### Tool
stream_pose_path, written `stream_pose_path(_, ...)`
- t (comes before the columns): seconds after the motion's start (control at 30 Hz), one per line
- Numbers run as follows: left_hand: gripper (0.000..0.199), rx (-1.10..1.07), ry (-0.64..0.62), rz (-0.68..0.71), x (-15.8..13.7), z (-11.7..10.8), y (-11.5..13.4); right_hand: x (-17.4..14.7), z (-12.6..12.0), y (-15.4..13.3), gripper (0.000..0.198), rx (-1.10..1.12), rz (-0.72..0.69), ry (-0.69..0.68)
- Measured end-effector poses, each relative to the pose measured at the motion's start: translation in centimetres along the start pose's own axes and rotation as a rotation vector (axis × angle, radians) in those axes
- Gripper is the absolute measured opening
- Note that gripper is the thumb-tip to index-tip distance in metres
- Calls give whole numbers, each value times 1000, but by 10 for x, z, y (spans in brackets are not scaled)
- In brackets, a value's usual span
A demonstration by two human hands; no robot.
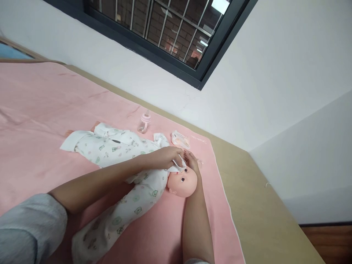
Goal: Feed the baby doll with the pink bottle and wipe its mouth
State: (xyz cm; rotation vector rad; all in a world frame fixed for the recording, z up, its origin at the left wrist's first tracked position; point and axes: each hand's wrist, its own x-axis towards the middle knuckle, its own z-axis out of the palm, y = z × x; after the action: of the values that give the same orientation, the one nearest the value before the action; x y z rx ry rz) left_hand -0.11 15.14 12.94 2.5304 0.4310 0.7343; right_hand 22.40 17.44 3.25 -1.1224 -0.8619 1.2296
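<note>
A baby doll lies on its back, its bare head (183,183) toward the right and its feet toward the upper left. It wears a white long-sleeved garment (118,148) printed with small green and grey figures. One sleeve is spread toward the lower left. My left hand (166,157) reaches across the chest, its fingers closed on a white edge of cloth at the doll's chin, which looks like the garment's neckband. Along the far side of the head lies my right hand (194,163), fingers stretched and slightly curved, touching the head. Part of its palm is hidden.
A pink-capped baby bottle (144,121) stands beyond the doll. Near my hands lies a clear plastic packet (180,139). A pink mat (35,110) covers most of the tan surface (242,183). White walls and a dark-framed barred window (198,82) rise behind.
</note>
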Motion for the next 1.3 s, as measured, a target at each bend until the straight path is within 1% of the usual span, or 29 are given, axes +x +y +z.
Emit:
stream_pose_path(0.27, 54, -6, -40, 49, -2, -1, 1, 5, -4, 5, 25, 22, 21, 13)
stream_pose_path(0.5, 49, 67, -88, 64, -3, -5, 7, 3, -3, 3, 21, 19, 2, -1)
stream_pose_path(0.6, 47, 55, -106, 64, -3, -8, 8, 2, -2, 3, 21, 21, 6, 1)
stream_pose_path(0.7, 48, 27, -91, 48, -4, -12, 7, 2, -2, 3, 21, 30, 12, 1)
stream_pose_path(0.8, 48, 23, -48, 8, -4, -14, 2, 2, -2, 3, 23, 34, 12, 2)
stream_pose_path(0.93, 54, 75, 53, -30, -2, -6, -10, 0, 0, 2, 25, 22, 20, -3)
stream_pose_path(1.0, 55, 120, 77, -40, -1, -2, -15, -1, 0, 1, 24, 8, 18, -11)
stream_pose_path(1.17, 52, 177, 75, -50, 1, 4, -20, -3, 3, -1, 21, -8, -3, -11)
stream_pose_path(1.3, 45, 177, 72, -39, 1, 6, -22, -4, 4, -3, 20, -15, 3, 3)
